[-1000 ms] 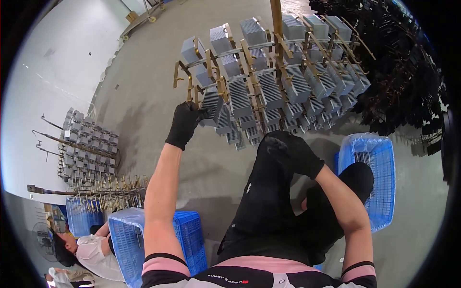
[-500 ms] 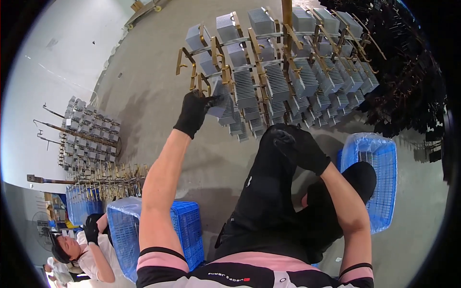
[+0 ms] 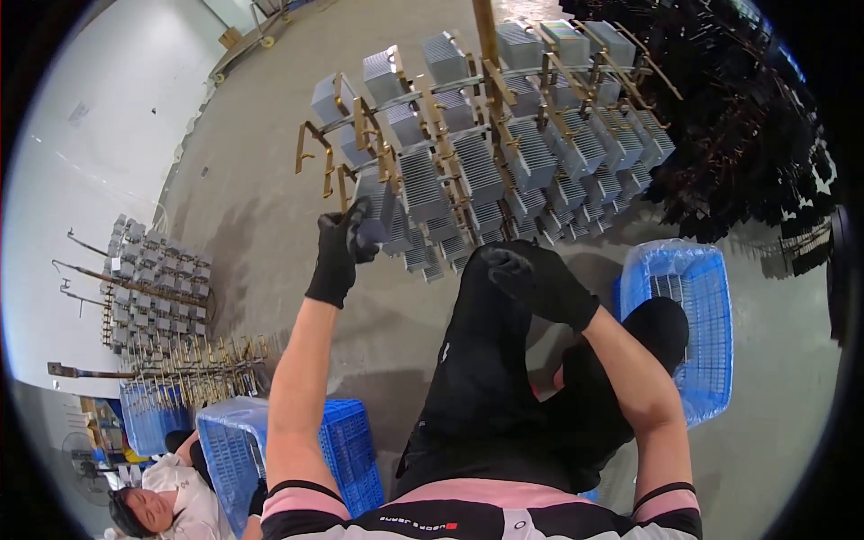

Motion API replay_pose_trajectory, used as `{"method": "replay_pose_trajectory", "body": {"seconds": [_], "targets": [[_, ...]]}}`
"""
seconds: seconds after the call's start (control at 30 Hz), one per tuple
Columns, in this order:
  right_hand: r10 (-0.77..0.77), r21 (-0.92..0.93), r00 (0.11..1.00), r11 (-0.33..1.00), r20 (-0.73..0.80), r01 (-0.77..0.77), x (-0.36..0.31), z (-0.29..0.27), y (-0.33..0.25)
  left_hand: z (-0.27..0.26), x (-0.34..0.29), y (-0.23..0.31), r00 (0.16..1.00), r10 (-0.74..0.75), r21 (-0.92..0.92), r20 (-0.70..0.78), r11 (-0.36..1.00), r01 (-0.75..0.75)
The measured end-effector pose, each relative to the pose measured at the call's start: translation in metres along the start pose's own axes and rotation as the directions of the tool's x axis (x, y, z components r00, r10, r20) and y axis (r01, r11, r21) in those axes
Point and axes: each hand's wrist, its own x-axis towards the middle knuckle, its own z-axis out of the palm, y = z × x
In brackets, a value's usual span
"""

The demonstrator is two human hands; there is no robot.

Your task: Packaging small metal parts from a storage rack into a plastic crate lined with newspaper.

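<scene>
My left hand (image 3: pixel 337 256), in a black glove, is closed at the lower part of a grey finned heat sink (image 3: pixel 374 200) on the left end of a hanging rack. Its fingertips lie against the fins, and part of the grip is hidden. Brass-coloured hooks (image 3: pixel 335 171) stick out just above that hand. My right hand (image 3: pixel 540 281), gloved too, rests over my raised knee with its fingers curled in and nothing visible in them. The rack (image 3: pixel 490 85) carries several rows of similar heat sinks in front of me.
A plastic-lined blue crate (image 3: pixel 727 333) stands by my right leg, more blue crates (image 3: pixel 351 445) at my left. Black hanging parts (image 3: pixel 738 126) crowd the far right. Another loaded rack (image 3: pixel 157 279) stands at left, near a seated person (image 3: pixel 171 504).
The rack and both my hands appear further left in view. My left hand has shifted lower on the heat sink. The person at left has leaned lower; my right hand stays on the knee.
</scene>
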Motion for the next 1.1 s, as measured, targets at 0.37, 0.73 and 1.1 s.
{"method": "replay_pose_trajectory", "body": {"seconds": [0.37, 0.73, 1.1], "targets": [[0.052, -0.1, 0.992, 0.993, -0.111, -0.063, -0.031, 0.019, -0.076, 0.059, -0.144, -0.06, 0.848, 0.51, 0.215, 0.141, 0.821, -0.529], [0.048, 0.041, 0.434, 0.999, -0.9, -0.024, -0.149, -0.125, -0.059, 0.218, -0.177, -0.013, 0.374, 0.634, 0.038, 0.677, 0.478, -0.878], [0.407, -0.129, 0.169, 0.124, -0.898, -0.984, -0.431, -0.18, 0.245, 0.164, -0.084, -0.085, 0.536, 0.536, 0.561, 0.653, 0.133, -0.817]]}}
